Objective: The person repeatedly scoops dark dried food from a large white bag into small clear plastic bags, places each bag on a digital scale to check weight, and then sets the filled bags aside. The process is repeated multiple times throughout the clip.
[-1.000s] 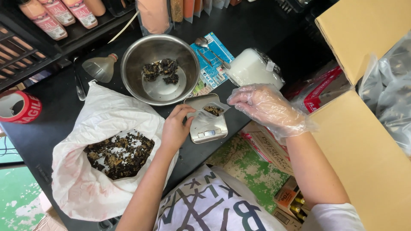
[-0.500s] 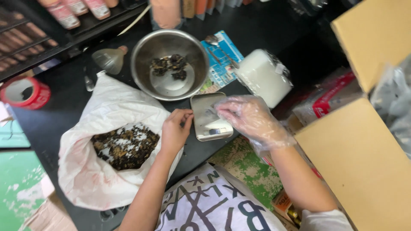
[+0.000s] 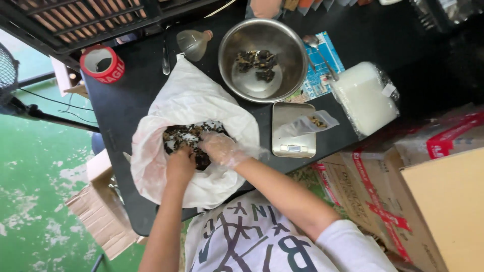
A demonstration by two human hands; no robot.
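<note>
My right hand, gloved in thin clear plastic, is down in the mouth of the white bag, its fingers curled into the dark dried material heaped there. I cannot tell from here whether that grip has closed on any of it. My bare left hand sits just beside it at the near edge of the opening, fingers bent against the same dark heap and the bag's rim; whether it is pinching anything is hidden too. The bag lies crumpled and spread wide on the black bench, close to my chest.

Just right of the bag sits a small silver scale with a flat pan, and a little clear pouch lies across it with a few dark bits inside. Beyond the bag stands a round steel bowl holding a small clump of the same dark pieces. A blue printed card lies under the bowl's right edge, a metal spoon resting on it. Further right is a clear-wrapped block of white sheets. At the bench's far left corner stands a red roll of tape with white lettering, and a small clear funnel lies near the bowl. Cardboard boxes with red-and-white tape crowd the right side.
</note>
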